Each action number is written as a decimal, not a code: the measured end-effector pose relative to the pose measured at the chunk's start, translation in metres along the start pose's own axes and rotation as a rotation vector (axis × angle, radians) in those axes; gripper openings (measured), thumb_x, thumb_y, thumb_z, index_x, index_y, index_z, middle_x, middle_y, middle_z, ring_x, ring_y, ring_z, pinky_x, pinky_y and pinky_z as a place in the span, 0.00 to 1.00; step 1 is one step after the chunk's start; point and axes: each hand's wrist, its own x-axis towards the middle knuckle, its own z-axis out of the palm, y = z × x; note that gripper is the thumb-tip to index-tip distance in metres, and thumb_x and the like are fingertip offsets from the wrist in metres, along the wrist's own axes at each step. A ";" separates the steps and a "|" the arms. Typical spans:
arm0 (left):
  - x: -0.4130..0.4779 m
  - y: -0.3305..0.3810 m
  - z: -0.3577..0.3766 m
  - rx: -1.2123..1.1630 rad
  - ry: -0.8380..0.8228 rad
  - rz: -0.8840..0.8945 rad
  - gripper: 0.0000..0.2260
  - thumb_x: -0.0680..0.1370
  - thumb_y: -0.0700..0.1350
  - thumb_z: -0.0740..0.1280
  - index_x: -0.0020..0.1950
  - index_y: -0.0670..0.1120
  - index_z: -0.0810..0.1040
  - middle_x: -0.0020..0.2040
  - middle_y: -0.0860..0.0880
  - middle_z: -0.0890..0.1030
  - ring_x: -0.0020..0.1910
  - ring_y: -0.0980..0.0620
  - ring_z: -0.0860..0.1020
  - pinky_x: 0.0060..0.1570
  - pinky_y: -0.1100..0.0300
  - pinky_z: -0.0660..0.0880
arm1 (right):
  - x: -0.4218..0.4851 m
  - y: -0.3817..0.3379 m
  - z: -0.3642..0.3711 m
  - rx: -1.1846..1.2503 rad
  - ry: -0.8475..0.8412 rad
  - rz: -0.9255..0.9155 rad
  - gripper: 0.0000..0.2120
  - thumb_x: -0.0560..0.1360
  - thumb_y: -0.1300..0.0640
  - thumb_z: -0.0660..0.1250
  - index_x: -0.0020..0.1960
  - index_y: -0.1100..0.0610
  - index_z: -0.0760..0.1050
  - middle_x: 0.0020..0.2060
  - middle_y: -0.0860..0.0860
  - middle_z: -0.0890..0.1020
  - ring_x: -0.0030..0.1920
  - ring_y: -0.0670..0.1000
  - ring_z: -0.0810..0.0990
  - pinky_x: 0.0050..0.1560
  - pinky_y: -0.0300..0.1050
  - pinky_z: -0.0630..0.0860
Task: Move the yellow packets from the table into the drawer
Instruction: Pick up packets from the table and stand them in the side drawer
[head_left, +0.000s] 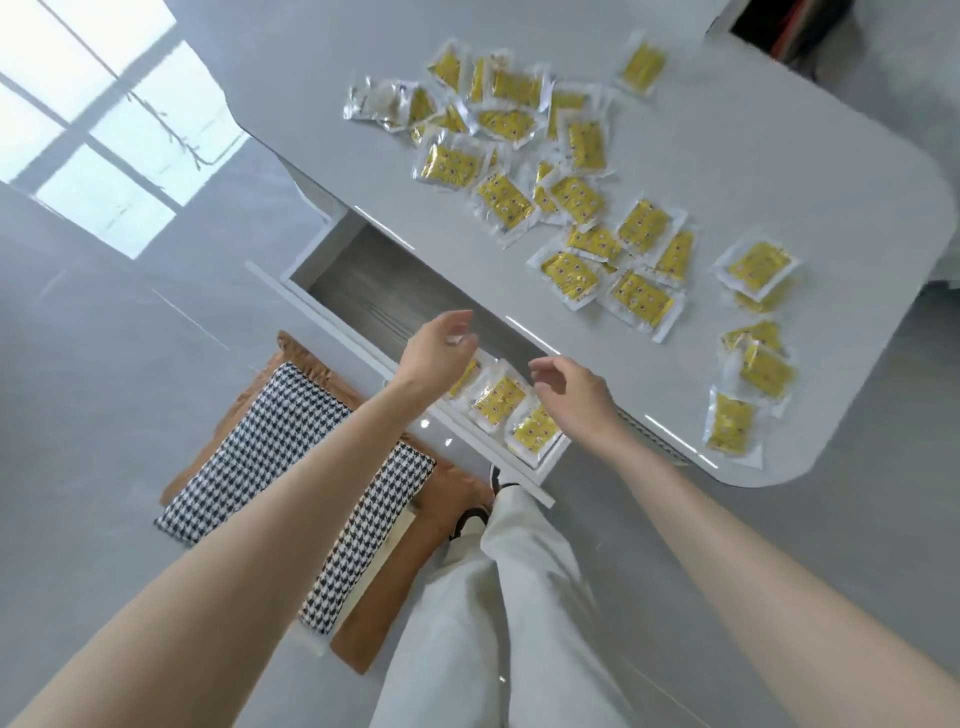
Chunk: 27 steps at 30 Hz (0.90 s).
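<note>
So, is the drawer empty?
No, a few yellow packets lie in one end of the drawer.

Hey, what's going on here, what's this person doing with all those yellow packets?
A person is moving yellow packets off a white table into the open drawer under its edge. The left hand and right hand hover over the drawer's near end, fingers relaxed and apparently holding nothing. A few packets lie in the drawer, but most are still spread across the table.
</note>
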 end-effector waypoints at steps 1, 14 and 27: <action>-0.012 0.011 -0.002 -0.004 -0.005 0.019 0.18 0.80 0.44 0.60 0.70 0.48 0.69 0.65 0.50 0.76 0.62 0.53 0.75 0.54 0.68 0.69 | -0.013 -0.003 -0.009 0.004 0.024 -0.003 0.14 0.79 0.59 0.60 0.63 0.53 0.74 0.56 0.47 0.80 0.52 0.44 0.76 0.45 0.30 0.68; -0.138 0.142 0.063 -0.066 -0.114 0.121 0.17 0.80 0.45 0.59 0.69 0.49 0.70 0.62 0.51 0.76 0.58 0.53 0.74 0.52 0.62 0.69 | -0.162 0.034 -0.153 0.052 0.247 0.086 0.14 0.78 0.59 0.60 0.63 0.53 0.74 0.59 0.47 0.79 0.50 0.47 0.76 0.49 0.39 0.70; -0.168 0.230 0.249 -0.135 0.005 -0.064 0.19 0.80 0.43 0.60 0.71 0.48 0.69 0.64 0.48 0.75 0.59 0.49 0.75 0.51 0.60 0.70 | -0.188 0.166 -0.312 -0.017 0.183 0.055 0.15 0.78 0.61 0.61 0.64 0.57 0.74 0.60 0.52 0.78 0.51 0.47 0.73 0.49 0.36 0.67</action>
